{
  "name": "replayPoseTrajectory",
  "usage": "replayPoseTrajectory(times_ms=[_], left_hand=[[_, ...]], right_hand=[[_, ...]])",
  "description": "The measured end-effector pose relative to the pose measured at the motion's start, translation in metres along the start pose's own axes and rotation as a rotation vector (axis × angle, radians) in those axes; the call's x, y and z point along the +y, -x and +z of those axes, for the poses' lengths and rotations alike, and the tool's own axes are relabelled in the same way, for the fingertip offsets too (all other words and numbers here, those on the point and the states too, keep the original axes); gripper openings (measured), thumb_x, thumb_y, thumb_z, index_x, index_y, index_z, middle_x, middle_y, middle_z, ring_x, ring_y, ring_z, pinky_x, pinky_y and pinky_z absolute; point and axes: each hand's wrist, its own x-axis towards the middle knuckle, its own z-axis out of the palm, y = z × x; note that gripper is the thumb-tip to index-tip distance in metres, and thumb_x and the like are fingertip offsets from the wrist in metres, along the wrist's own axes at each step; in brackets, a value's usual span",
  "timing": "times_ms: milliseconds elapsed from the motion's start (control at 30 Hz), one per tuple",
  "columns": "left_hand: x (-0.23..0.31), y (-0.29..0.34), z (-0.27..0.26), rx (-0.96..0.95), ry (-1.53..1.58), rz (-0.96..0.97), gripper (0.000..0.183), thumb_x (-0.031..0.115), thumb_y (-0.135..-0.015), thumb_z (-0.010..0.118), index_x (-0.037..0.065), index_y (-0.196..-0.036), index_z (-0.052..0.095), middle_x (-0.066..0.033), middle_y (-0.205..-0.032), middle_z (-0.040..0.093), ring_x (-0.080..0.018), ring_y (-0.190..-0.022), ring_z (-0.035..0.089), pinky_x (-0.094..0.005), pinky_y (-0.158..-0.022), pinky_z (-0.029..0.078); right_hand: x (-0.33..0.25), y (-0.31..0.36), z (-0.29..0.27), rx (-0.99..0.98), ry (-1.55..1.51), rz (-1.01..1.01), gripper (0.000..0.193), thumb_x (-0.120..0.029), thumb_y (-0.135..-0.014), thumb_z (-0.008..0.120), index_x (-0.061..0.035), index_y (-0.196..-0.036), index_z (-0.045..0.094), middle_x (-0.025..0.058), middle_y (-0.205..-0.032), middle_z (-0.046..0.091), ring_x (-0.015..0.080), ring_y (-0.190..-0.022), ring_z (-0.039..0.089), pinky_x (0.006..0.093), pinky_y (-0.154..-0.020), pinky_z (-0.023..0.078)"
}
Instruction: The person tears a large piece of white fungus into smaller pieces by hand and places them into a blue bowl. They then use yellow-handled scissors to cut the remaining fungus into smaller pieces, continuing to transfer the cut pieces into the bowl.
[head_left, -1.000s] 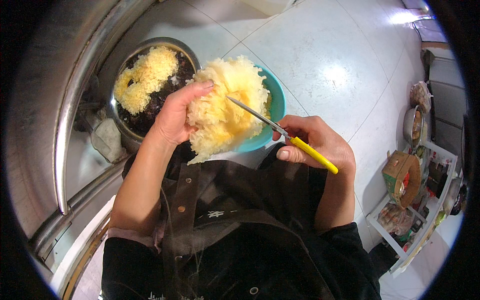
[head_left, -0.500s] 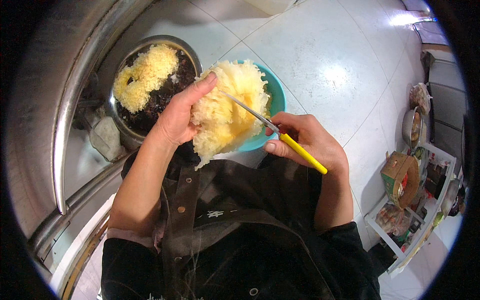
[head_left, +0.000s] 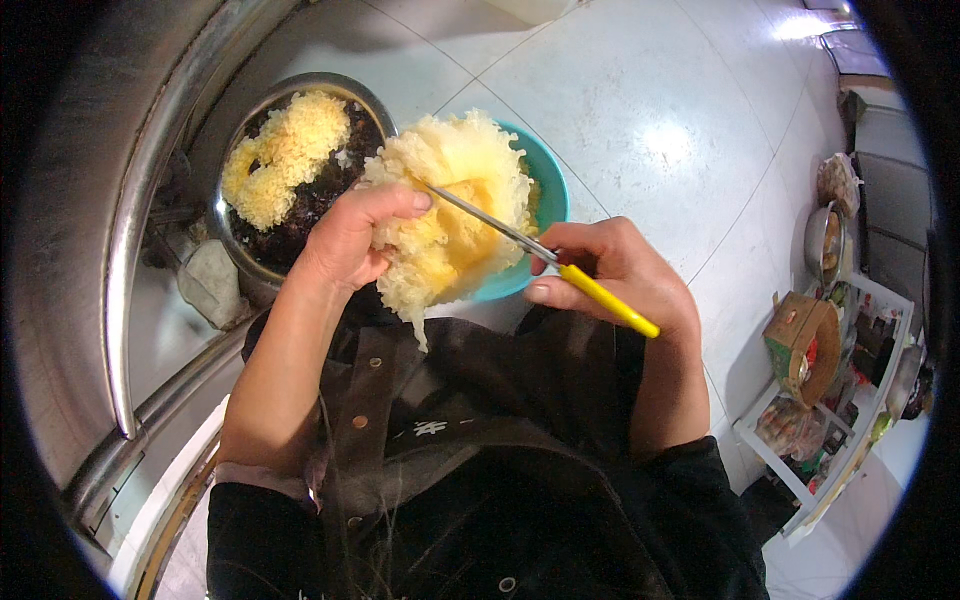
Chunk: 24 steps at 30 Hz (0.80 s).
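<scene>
A large, frilly pale-yellow snow fungus [head_left: 455,215] hangs over a turquoise bowl [head_left: 548,180]. My left hand [head_left: 350,235] grips it from the left side, thumb on top near the yellow centre. In my right hand [head_left: 625,275] is a thin-bladed knife with a yellow handle [head_left: 608,300]. Its tip points up and left and touches the fungus near my left thumb. My right thumb and forefinger close around the point where blade meets handle; the other fingers are partly hidden. The bowl's contents are mostly covered by the fungus.
At the left, a metal basin [head_left: 385,115] holds dark pieces and a clump of yellow fungus [head_left: 290,150]. A curved steel rim [head_left: 130,220] and a greyish lump [head_left: 212,283] are close by. On the right stand a white rack [head_left: 880,290], a cardboard box [head_left: 800,335] and a metal bowl [head_left: 825,240].
The fungus has shifted slightly left and turned in my left hand. My left thumb has moved down. The knife tip has moved a little left.
</scene>
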Motion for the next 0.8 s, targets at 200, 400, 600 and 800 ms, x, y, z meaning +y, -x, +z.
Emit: replayPoseTrajectory(times_ms=[200,400,600,800], left_hand=[[0.006,0.001,0.010,0.127,0.088,0.097,0.031,0.009,-0.079,0.069,-0.003,-0.107,0.064,-0.0129,-0.099,0.070,-0.0258,-0.090,0.070,-0.0383,-0.081,0.060],[0.018,0.004,0.002,0.206,0.148,0.302,0.040,0.013,-0.081,0.066,-0.003,-0.117,0.061,-0.0150,-0.112,0.068,-0.0310,-0.104,0.067,-0.0452,-0.092,0.056],[0.027,-0.005,-0.016,0.162,0.264,0.408,0.043,0.014,-0.084,0.064,-0.003,-0.123,0.060,-0.0161,-0.118,0.067,-0.0327,-0.110,0.064,-0.0470,-0.099,0.052],[0.030,-0.006,-0.019,0.251,0.266,0.412,0.043,0.014,-0.083,0.064,-0.003,-0.123,0.060,-0.0158,-0.119,0.067,-0.0325,-0.110,0.064,-0.0472,-0.098,0.052]], right_hand=[[0.024,0.001,-0.026,0.371,-0.121,0.110,0.053,-0.058,-0.090,0.067,-0.0056,-0.098,0.070,0.0005,-0.075,0.062,0.0074,-0.064,0.057,0.0230,-0.055,0.046],[0.076,-0.052,-0.012,0.381,0.589,0.491,0.070,-0.067,-0.086,0.061,0.0015,-0.096,0.073,0.0173,-0.081,0.071,0.0298,-0.074,0.068,0.0408,-0.068,0.055],[0.152,-0.097,0.039,0.315,0.654,0.691,0.047,-0.047,-0.082,0.066,-0.0050,-0.102,0.074,0.0185,-0.109,0.072,0.0355,-0.101,0.069,0.0459,-0.083,0.056],[0.209,-0.101,0.088,0.205,0.631,0.747,0.029,-0.023,-0.081,0.063,-0.0063,-0.102,0.075,0.0160,-0.106,0.073,0.0325,-0.101,0.070,0.0424,-0.083,0.057]])
